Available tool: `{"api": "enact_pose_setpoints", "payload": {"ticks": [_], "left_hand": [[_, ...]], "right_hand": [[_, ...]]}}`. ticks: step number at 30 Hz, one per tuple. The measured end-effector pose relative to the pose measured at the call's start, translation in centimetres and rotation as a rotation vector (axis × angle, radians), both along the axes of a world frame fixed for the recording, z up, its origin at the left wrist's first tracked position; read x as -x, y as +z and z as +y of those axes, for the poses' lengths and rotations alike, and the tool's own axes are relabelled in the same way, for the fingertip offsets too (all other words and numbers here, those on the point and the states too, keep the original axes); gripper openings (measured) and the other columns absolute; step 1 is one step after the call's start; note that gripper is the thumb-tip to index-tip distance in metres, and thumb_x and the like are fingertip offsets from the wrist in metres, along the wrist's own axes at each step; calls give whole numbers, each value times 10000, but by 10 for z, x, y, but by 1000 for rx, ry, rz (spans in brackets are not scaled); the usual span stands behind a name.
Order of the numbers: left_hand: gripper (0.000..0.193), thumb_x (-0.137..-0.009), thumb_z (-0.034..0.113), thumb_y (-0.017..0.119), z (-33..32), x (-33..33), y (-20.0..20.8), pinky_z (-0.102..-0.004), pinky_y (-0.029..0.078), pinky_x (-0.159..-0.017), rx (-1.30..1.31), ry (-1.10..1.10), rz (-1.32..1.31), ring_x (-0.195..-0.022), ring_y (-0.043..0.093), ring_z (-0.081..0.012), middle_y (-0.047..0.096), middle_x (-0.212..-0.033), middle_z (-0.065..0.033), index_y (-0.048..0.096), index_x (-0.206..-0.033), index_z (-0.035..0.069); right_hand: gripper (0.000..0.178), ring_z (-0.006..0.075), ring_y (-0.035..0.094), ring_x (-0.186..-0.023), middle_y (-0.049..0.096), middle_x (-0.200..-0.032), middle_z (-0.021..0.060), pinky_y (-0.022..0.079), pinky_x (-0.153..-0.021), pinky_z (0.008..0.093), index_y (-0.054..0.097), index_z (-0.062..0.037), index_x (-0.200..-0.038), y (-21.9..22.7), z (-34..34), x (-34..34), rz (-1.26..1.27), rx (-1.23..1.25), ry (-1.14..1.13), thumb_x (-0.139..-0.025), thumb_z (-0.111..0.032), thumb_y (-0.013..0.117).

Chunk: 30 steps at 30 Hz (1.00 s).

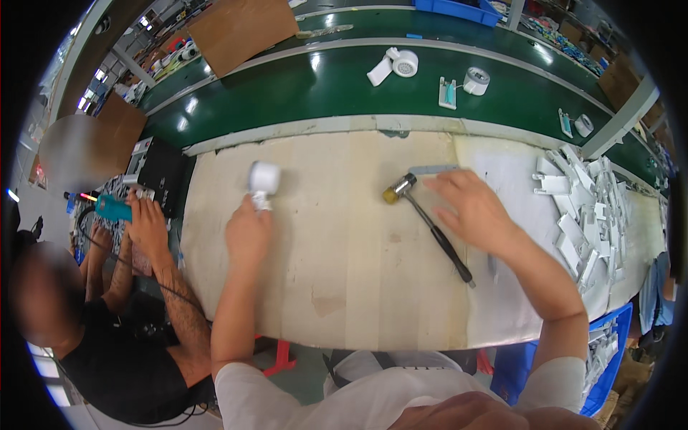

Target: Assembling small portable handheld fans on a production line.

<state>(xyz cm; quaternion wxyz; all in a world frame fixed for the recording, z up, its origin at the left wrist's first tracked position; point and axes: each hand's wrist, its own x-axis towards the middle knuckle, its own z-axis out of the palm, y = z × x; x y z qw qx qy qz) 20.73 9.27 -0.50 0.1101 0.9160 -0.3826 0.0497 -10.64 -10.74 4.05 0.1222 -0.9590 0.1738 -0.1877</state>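
Observation:
My left hand (249, 231) is closed around the narrow end of a white plastic fan-like part (266, 176) with a round head, held over the left half of the table. My right hand (469, 211) hovers at the right with its fingers apart and nothing visible in them. Just left of it lies a hammer (438, 240) with a dark handle, a metal head and a yellowish face. A thin grey strip (433, 170) lies by the right fingertips, partly behind them.
White plastic pieces (591, 222) are heaped on the table's right side. A green conveyor (287, 89) crosses behind, carrying white round-headed assemblies (404, 64). At left, a co-worker's hand (148, 226) holds a teal power tool (113, 208). A blue bin (609, 358) stands below right.

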Motion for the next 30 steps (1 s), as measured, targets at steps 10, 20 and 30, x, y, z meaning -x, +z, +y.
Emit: {"api": "enact_pose_setpoints", "payload": {"ticks": [10,20,30], "left_hand": [[419,-837,189,473,24,-118,3,-429,431,-828,-36,149,-27,-972,530,-418,541,-1085,-266,457,-1202,-15],[457,-725,8,535,-4,-68,-2,-421,344,-967,352,-373,-217,-1125,462,-347,492,-1219,-186,479,-1177,-37],[539,-910,453,357,-89,26,-22,-411,447,-874,795,-535,1489,-1141,473,-240,473,-1264,-95,419,-1256,45]], "right_hand": [[640,314,360,-1232,403,-1314,151,331,-1016,391,354,-112,-1315,-42,-231,-140,-168,179,-446,-752,-195,646],[497,325,507,-1011,470,-1104,149,453,-866,386,490,-80,-1107,-21,-230,-178,-181,215,-226,-635,-40,643],[343,283,487,-1108,508,-1106,80,440,-870,373,509,-167,-1132,79,-39,-76,-403,408,607,-798,-91,523]]}}
